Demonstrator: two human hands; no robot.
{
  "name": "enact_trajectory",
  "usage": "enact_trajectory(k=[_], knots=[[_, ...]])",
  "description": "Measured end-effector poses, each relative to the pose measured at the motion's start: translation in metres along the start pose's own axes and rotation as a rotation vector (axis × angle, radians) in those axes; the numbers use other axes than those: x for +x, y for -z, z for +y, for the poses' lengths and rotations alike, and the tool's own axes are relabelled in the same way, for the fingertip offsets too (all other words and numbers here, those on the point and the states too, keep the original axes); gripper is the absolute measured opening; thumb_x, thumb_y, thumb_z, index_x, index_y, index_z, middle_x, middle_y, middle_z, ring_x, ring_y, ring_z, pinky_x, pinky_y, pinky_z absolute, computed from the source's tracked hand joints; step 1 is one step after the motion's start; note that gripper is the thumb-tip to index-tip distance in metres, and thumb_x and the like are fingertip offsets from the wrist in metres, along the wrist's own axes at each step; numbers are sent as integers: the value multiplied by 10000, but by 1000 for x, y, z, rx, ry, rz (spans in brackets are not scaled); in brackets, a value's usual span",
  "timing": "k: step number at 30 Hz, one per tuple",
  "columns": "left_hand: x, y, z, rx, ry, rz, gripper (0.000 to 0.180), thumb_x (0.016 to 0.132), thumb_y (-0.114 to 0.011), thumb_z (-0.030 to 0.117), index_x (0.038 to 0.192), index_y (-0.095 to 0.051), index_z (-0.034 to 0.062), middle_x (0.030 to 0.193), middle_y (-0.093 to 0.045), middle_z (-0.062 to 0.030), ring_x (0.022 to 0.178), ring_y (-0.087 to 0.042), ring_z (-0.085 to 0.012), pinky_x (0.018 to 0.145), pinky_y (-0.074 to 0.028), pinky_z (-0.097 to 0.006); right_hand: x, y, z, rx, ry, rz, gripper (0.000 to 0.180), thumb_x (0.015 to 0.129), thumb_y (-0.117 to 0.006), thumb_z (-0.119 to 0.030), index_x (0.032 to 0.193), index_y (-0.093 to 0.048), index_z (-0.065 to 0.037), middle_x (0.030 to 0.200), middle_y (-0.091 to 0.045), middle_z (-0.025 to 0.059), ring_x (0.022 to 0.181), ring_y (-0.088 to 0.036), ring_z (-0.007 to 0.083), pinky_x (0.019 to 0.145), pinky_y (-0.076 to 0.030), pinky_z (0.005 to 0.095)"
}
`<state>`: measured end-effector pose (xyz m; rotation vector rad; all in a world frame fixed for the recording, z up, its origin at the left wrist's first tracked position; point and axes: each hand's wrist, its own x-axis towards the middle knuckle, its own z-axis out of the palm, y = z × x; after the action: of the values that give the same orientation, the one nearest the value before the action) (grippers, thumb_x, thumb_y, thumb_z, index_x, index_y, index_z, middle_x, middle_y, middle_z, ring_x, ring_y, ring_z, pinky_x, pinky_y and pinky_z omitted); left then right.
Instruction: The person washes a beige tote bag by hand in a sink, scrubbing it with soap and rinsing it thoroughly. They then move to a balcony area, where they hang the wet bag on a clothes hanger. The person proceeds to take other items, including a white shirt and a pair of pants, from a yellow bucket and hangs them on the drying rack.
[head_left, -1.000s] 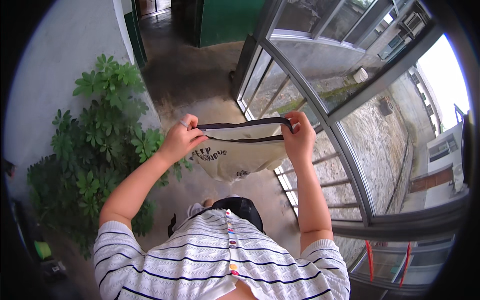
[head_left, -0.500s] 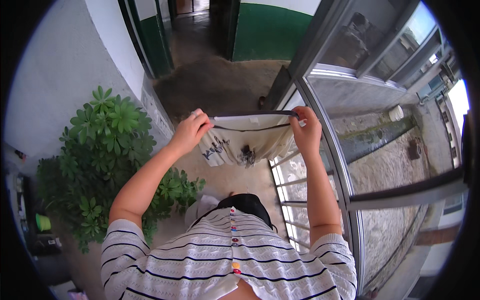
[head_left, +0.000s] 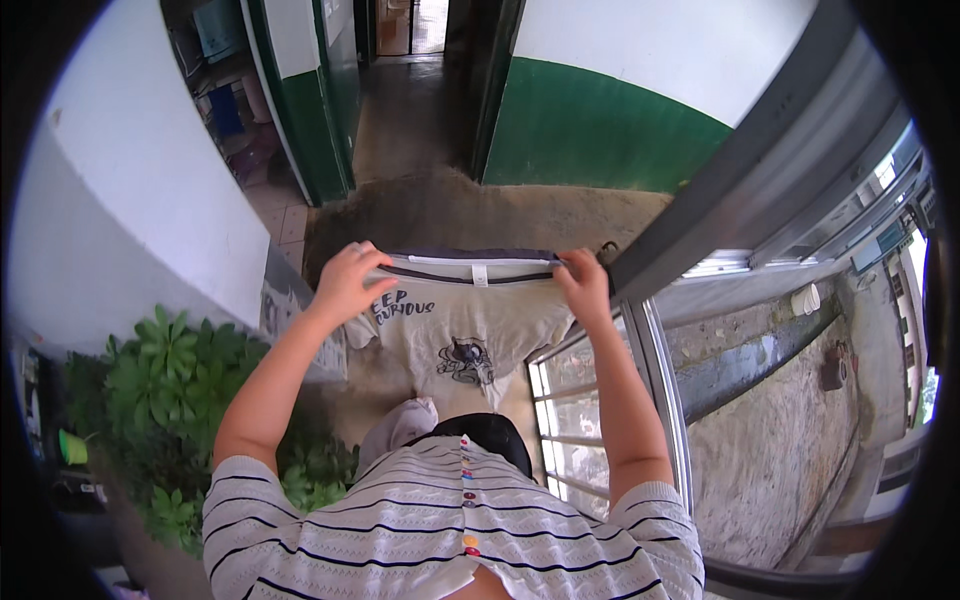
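Observation:
A pale beige T-shirt [head_left: 455,325] hangs spread in front of me, with a dark band along its neckline and dark lettering and a drawn figure on its front. My left hand [head_left: 350,285] pinches the top edge at the left, its thumb pointing inward over the cloth. At the other end, my right hand [head_left: 586,284] grips the same edge between thumb and fingers. Between the hands the edge runs nearly straight. A small white label [head_left: 480,275] shows inside the neck. The lower part of the shirt droops in folds toward my body.
A leafy green plant [head_left: 165,375] stands to my left beside a white wall [head_left: 140,200]. On the right is a metal-framed window [head_left: 665,400] with bars below, overlooking a concrete yard. Ahead, a green-and-white wall [head_left: 590,125] borders a doorway and a dark passage [head_left: 400,120].
The T-shirt now hangs flatter and wider, with more of its printed front showing. Both hands sit lower and farther left in view. The surroundings have shifted, showing more of the passage and room ahead.

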<state>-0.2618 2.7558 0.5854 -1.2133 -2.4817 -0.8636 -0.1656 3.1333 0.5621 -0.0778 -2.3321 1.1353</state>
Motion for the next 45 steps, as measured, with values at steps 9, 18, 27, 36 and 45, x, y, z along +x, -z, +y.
enact_trajectory(k=[9, 18, 27, 36, 45], knots=[[167, -22, -103, 24, -48, 18, 173, 834, -660, 189, 969, -586, 109, 885, -569, -86, 764, -607, -315, 636, -485, -414, 183, -51, 39, -226, 92, 343, 208, 824, -531, -179, 827, -634, 1, 883, -577, 203, 871, -547, 411, 733, -440, 475], [367, -96, -175, 44, -94, 77, 130, 774, -687, 117, 890, -638, 83, 817, -598, -102, 740, -625, -297, 625, -482, -377, 357, -41, 164, -176, -104, 488, 252, 764, -628, -238, 861, -682, -11, 760, -659, 170, 724, -631, 338, 686, -500, 382], [580, -188, -235, -243, 2, -81, 160, 805, -685, 109, 943, -648, 37, 865, -621, -114, 807, -615, -301, 702, -480, -352, 516, 2, 316, -43, -420, 108, 222, 732, -666, -216, 834, -681, -19, 722, -670, 104, 663, -635, 200, 666, -504, 316], [812, -316, -278, -388, -155, -290, 228, 775, -719, 96, 982, -631, 66, 943, -570, -70, 899, -578, -250, 800, -460, -332, 631, 63, 441, -100, -636, 224, 253, 712, -654, -245, 759, -662, 4, 636, -623, 97, 621, -597, 175, 637, -485, 312], [1017, -469, -238, -520, -2, -831, 471, 741, -786, 388, 1016, -637, 36, 840, -661, -86, 809, -640, -168, 730, -491, -303, 698, 156, 500, 331, -820, 684, 235, 840, -504, -238, 732, -560, -37, 685, -467, -36, 669, -407, 95, 592, -301, 255]])
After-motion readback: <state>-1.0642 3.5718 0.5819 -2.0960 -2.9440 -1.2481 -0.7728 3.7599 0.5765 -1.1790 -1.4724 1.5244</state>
